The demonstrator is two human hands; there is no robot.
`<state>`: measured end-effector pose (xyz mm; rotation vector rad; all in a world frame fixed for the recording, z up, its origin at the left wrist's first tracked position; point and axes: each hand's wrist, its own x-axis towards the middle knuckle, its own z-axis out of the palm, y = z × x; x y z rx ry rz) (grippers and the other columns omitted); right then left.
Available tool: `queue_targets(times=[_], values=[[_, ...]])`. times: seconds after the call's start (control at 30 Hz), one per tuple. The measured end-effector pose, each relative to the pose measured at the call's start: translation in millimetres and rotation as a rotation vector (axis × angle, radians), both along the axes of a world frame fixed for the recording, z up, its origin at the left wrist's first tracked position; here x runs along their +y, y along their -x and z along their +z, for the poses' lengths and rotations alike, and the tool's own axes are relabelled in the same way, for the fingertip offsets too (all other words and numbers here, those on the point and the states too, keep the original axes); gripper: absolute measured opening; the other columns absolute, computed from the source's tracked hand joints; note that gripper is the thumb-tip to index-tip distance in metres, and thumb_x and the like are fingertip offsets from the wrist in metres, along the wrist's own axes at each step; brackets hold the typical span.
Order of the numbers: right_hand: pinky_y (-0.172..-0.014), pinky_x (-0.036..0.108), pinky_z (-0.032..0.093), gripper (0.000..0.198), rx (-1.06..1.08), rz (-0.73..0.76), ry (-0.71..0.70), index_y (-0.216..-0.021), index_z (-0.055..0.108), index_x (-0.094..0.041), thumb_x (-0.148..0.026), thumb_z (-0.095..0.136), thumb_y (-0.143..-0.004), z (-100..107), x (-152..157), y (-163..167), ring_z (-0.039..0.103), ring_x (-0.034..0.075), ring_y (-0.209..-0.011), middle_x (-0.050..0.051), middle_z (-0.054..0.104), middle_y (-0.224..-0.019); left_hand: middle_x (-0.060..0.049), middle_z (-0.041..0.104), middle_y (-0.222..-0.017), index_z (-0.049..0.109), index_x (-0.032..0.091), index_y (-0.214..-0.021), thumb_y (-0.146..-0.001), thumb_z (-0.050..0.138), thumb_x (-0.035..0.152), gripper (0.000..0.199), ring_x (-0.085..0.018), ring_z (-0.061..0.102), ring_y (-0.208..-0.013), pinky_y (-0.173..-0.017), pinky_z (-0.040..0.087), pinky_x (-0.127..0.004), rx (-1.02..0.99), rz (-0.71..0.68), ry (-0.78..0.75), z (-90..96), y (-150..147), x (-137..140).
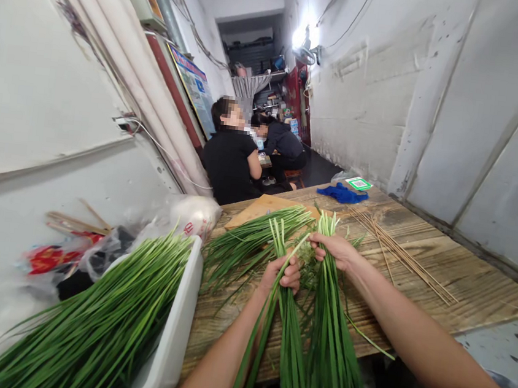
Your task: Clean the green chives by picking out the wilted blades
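Note:
My left hand [284, 274] is wrapped round a small bunch of garlic chives [292, 339], pale ends up and green leaves hanging over the table edge. My right hand [329, 251] grips a second, thicker bunch [332, 350] beside it. The thumb and forefinger of that hand pinch the pale end of a stalk slanting up from my left hand. Behind my hands more garlic chives [254, 237] lie in a pile on the wooden table [421, 236]. Pale trimmings [308, 258] show between the two bunches.
To the left, a white plastic bin [175, 327] is heaped with garlic chives [113, 302]. Thin wooden sticks [401, 252] lie on the right of the table; a blue cloth [342, 193] and a QR-code card [359, 183] are beyond. Two people [230, 160] sit behind the table.

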<state>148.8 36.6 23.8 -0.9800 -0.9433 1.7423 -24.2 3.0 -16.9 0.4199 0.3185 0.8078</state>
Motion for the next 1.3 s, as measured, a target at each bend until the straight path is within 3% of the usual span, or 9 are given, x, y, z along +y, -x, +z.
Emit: queue_targets(times=[0.23, 0.43, 0.6, 0.73, 0.9, 1.0, 1.1, 1.17, 1.3], values=[[-0.031, 0.017, 0.035, 0.014, 0.066, 0.011, 0.059, -0.063, 0.055, -0.015, -0.015, 0.062, -0.075, 2.4, -0.3, 0.2, 0.034, 0.004, -0.029, -0.006, 0.046, -0.039, 0.008, 0.031, -0.051, 0.056, 0.012, -0.083, -0.088, 0.055, 0.021, 0.011, -0.001, 0.029, -0.036, -0.034, 0.022, -0.007, 0.076, 0.023, 0.115, 5.7, -6.2, 3.1], [-0.030, 0.017, 0.035, 0.015, 0.087, -0.025, 0.011, -0.064, 0.054, -0.015, -0.014, 0.066, -0.072, -7.0, 6.0, 0.2, 0.035, 0.003, -0.030, -0.006, 0.050, -0.046, 0.009, 0.030, -0.053, 0.052, 0.014, -0.078, -0.084, 0.064, 0.029, 0.020, 0.000, 0.029, -0.038, -0.034, 0.022, -0.007, 0.087, 0.069, 0.078, 4.7, -8.3, 4.5], [-0.031, 0.017, 0.035, 0.019, 0.025, -0.014, 0.048, -0.059, 0.053, -0.015, -0.014, 0.063, -0.076, -8.4, 7.3, 0.0, 0.033, 0.004, -0.028, -0.007, 0.042, -0.037, 0.007, 0.037, -0.055, 0.053, 0.012, -0.077, -0.083, 0.065, 0.024, 0.018, 0.001, 0.034, -0.040, -0.035, 0.026, -0.007, 0.105, 0.067, 0.067, 3.9, -8.8, 0.9], [-0.030, 0.016, 0.034, 0.014, 0.051, -0.048, 0.071, -0.065, 0.056, -0.013, -0.012, 0.061, -0.077, -9.7, 10.0, -1.5, 0.035, 0.004, -0.029, -0.006, 0.048, -0.043, 0.007, 0.038, -0.055, 0.055, 0.012, -0.076, -0.084, 0.063, 0.024, 0.016, 0.000, 0.034, -0.040, -0.035, 0.027, -0.007, 0.039, 0.117, 0.053, 5.1, -6.7, -0.3], [-0.029, 0.017, 0.035, 0.022, 0.080, -0.080, 0.125, -0.064, 0.052, -0.014, -0.018, 0.060, -0.084, -11.2, 12.2, -4.1, 0.036, 0.004, -0.029, -0.005, 0.048, -0.045, 0.006, 0.038, -0.056, 0.055, 0.012, -0.077, -0.083, 0.063, 0.023, 0.015, 0.000, 0.036, -0.041, -0.035, 0.028, -0.006, 0.043, 0.127, 0.079, 6.4, -5.7, 1.3], [-0.029, 0.016, 0.035, 0.008, 0.076, -0.077, 0.122, -0.077, 0.057, -0.014, -0.008, 0.060, -0.081, -9.4, 10.5, -5.1, 0.037, 0.003, -0.030, -0.004, 0.056, -0.054, 0.006, 0.039, -0.057, 0.055, 0.012, -0.077, -0.083, 0.064, 0.023, 0.016, 0.000, 0.036, -0.042, -0.035, 0.027, -0.006, 0.077, 0.137, 0.083, 6.9, -6.8, 2.5], [-0.028, 0.015, 0.033, 0.016, 0.052, -0.053, 0.116, -0.085, 0.060, -0.015, -0.001, 0.058, -0.078, -7.2, 9.5, -6.6, 0.037, 0.002, -0.030, -0.003, 0.061, -0.061, 0.006, 0.040, -0.057, 0.054, 0.012, -0.077, -0.082, 0.065, 0.023, 0.016, 0.000, 0.037, -0.043, -0.035, 0.028, -0.007, 0.097, 0.149, 0.073, 7.3, -8.2, 3.3], [-0.027, 0.014, 0.032, 0.004, 0.040, -0.014, 0.127, -0.081, 0.060, -0.013, -0.009, 0.062, -0.080, -5.9, 9.4, -7.6, 0.037, 0.002, -0.030, -0.002, 0.059, -0.058, 0.005, 0.041, -0.057, 0.054, 0.012, -0.077, -0.082, 0.065, 0.023, 0.016, -0.001, 0.038, -0.043, -0.035, 0.029, -0.007, 0.107, 0.153, 0.060, 7.6, -8.9, 3.7], [-0.027, 0.014, 0.032, 0.018, 0.041, 0.035, 0.136, -0.077, 0.060, -0.012, -0.027, 0.067, -0.082, -3.1, 8.0, -8.0, 0.036, 0.001, -0.030, 0.000, 0.061, -0.062, 0.005, 0.043, -0.057, 0.054, 0.013, -0.078, -0.080, 0.067, 0.025, 0.017, -0.001, 0.039, -0.042, -0.035, 0.029, -0.008, 0.186, 0.176, 0.032, 8.5, -10.5, 4.3]])
